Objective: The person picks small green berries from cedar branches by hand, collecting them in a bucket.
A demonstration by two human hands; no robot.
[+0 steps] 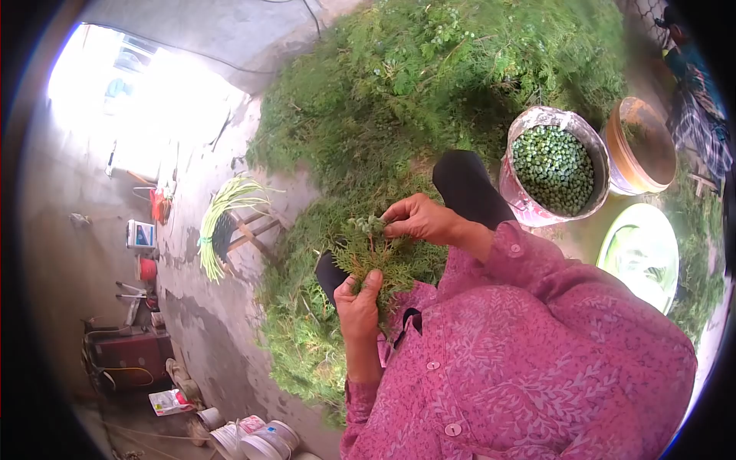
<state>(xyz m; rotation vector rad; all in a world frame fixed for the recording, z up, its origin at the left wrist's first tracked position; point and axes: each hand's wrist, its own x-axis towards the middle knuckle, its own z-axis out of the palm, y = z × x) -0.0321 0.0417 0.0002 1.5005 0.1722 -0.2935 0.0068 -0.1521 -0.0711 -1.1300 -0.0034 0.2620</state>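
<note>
A leafy conifer sprig (369, 257) with a cluster of pale green seed cones (369, 225) at its tip is held over my lap. My left hand (360, 308) grips its lower part, the thumb pressed along the leaves. At the upper end, my right hand (419, 218) pinches beside the cones with thumb and fingers; exactly what lies between the fingertips is hidden. To the right stands a bucket (515, 192) holding many loose green cones (556, 169).
Cut conifer branches (337, 100) are heaped ahead and around my legs. An orange-rimmed bucket (617, 146) and a pale green basin (613, 253) stand at the right. A stool (249, 230) with pale green strands (211, 230) is at the left. Another person (701, 115) is at the far right.
</note>
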